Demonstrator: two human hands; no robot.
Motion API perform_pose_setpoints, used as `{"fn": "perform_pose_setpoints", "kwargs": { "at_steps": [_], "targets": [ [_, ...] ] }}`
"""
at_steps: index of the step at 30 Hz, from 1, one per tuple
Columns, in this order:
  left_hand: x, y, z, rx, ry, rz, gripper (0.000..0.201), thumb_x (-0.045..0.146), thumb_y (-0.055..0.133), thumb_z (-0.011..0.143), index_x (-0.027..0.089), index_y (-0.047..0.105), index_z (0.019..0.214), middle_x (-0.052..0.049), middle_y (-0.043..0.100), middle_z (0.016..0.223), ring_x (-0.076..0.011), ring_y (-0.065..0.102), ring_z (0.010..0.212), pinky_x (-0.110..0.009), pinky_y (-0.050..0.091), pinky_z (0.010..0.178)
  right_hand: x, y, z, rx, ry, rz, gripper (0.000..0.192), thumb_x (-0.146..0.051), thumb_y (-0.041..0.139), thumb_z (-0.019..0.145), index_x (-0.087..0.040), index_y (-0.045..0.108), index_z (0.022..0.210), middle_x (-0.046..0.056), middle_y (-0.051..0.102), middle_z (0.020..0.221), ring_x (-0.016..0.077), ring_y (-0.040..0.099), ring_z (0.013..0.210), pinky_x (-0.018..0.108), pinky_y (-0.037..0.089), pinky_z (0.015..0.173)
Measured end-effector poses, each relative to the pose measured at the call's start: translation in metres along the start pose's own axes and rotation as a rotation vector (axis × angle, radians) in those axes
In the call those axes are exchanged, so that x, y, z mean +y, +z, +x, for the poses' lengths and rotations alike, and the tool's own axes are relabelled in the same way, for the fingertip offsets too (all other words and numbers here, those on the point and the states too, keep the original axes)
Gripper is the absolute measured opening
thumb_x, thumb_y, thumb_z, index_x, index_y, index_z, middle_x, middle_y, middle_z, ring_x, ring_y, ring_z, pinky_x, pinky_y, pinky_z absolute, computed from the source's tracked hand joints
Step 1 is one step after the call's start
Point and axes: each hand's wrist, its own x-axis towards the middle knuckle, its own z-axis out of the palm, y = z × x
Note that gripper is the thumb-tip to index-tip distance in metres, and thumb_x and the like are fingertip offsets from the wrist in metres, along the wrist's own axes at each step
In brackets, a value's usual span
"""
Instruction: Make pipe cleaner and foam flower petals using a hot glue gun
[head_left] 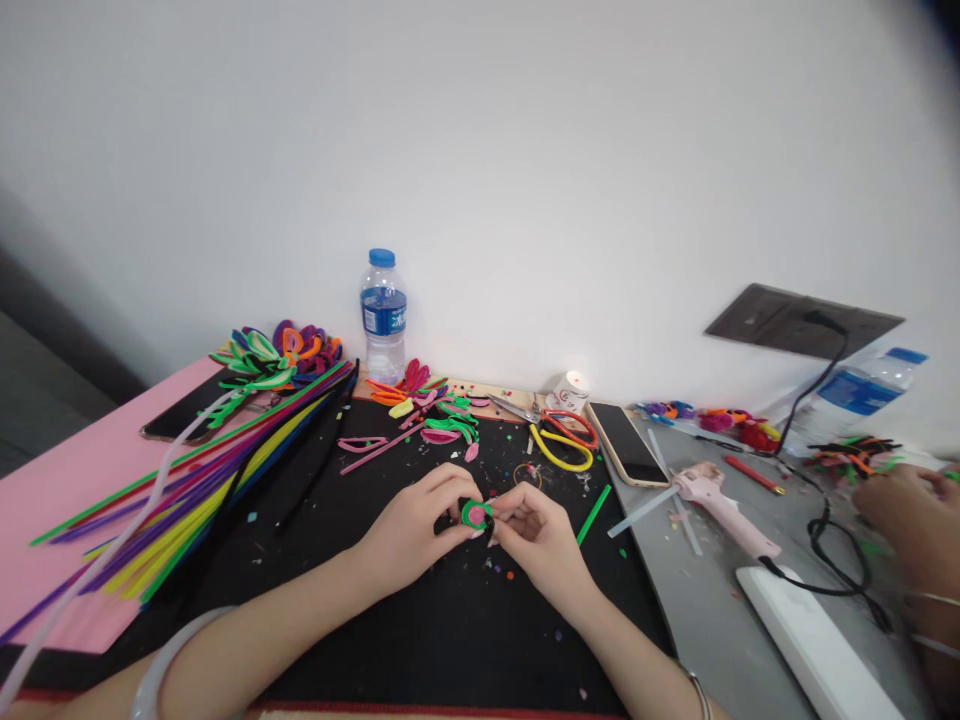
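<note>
A small coiled piece of green and pink pipe cleaner [475, 514] is pinched between both hands above the black mat [420, 640]. My left hand [424, 520] grips it from the left with thumb and fingers. From the right, my right hand [540, 540] holds its edge, where a dark bit shows at the fingertips. Beyond the hands lie bent green and pink pipe cleaner pieces [454, 418]. Orange and yellow handled scissors [562, 448] rest to the right of these, blades pointing left.
Long pipe cleaners [225, 485] fan out at left near finished pipe cleaner flowers [259, 360]. A water bottle [384, 320] and a paper cup [568, 392] stand by the wall. Rightward are a phone [630, 445], a pink glue gun [724, 510], a white power strip [817, 645] and another person's hand [911, 530].
</note>
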Motion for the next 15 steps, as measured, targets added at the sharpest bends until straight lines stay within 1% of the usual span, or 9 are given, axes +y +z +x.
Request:
{"fn": "perform_pose_setpoints", "kwargs": {
  "at_steps": [7, 11, 15],
  "targets": [
    [0.0002, -0.0017, -0.0001, 0.005, -0.004, 0.031, 0.013, 0.017, 0.056, 0.079, 0.019, 0.056, 0.091, -0.003, 0.052, 0.101, -0.0095, 0.053, 0.07, -0.022, 0.046, 0.067, 0.0021, -0.0004, 0.0, -0.021, 0.022, -0.012, 0.009, -0.016, 0.06, 0.072, -0.02, 0.058, 0.08, -0.001, 0.062, 0.073, 0.013, 0.059, 0.064, 0.026, 0.051, 0.062],
    [-0.0007, -0.0009, -0.0006, 0.007, -0.007, 0.036, 0.014, 0.017, 0.056, 0.078, 0.019, 0.056, 0.092, -0.004, 0.052, 0.104, -0.0096, 0.054, 0.071, -0.022, 0.046, 0.068, 0.0014, -0.0004, 0.0005, -0.024, 0.033, -0.037, 0.014, -0.016, 0.06, 0.072, -0.02, 0.058, 0.085, 0.0, 0.061, 0.074, 0.0128, 0.059, 0.066, 0.026, 0.051, 0.063],
    [-0.0004, -0.0004, -0.0011, 0.003, -0.011, 0.04, 0.015, 0.016, 0.057, 0.078, 0.019, 0.056, 0.092, -0.004, 0.052, 0.104, -0.0095, 0.054, 0.071, -0.022, 0.046, 0.068, -0.0006, -0.0002, -0.0001, -0.016, 0.028, -0.05, 0.014, -0.017, 0.061, 0.072, -0.02, 0.059, 0.085, -0.001, 0.06, 0.074, 0.0125, 0.058, 0.065, 0.026, 0.05, 0.063]
  ]
}}
